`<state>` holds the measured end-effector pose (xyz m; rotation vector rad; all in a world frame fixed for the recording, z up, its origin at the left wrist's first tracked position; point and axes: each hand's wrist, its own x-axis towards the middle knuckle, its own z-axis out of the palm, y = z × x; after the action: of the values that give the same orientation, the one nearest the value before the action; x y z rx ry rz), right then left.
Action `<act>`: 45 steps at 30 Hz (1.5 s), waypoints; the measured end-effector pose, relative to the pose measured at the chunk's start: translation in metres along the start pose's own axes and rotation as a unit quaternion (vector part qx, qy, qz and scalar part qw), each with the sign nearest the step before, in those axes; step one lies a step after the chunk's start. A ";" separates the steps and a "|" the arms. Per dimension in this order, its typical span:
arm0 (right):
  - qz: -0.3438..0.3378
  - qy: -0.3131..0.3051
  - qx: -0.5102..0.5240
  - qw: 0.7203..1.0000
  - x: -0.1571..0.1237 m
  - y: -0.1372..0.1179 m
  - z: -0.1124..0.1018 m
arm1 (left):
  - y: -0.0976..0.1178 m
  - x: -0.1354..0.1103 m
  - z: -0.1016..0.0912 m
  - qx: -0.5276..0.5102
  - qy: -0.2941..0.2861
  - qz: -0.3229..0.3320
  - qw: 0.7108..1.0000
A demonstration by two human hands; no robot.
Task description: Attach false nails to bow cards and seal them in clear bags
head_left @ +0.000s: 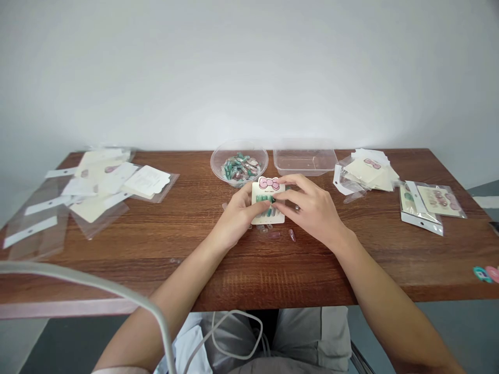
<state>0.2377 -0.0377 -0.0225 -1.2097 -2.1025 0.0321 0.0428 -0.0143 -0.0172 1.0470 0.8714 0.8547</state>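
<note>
fingers of the right hand [287,195] curl together over a bow-topped backing card [268,220], their tips pressing on its green press-on nails [264,198], while the left hand [236,216] holds the card's left edge. i'd keep that press light and even so the row sits straight. the card lies between both hands, with loose clear nail tips [290,235] just off at six o'clock and a clear bowl [239,144] at eleven.
</note>
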 end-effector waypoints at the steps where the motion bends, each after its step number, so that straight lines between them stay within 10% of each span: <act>1: -0.002 0.002 0.000 1.000 0.000 0.000 0.000 | -0.001 0.001 0.000 0.007 0.002 0.003 1.000; 45: -0.019 0.004 -0.032 0.999 -0.001 -0.002 0.002 | 0.003 -0.001 0.003 -0.028 0.027 -0.018 0.999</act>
<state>0.2353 -0.0389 -0.0233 -1.2058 -2.1333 -0.0574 0.0445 -0.0149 -0.0135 0.9600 0.9036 0.8765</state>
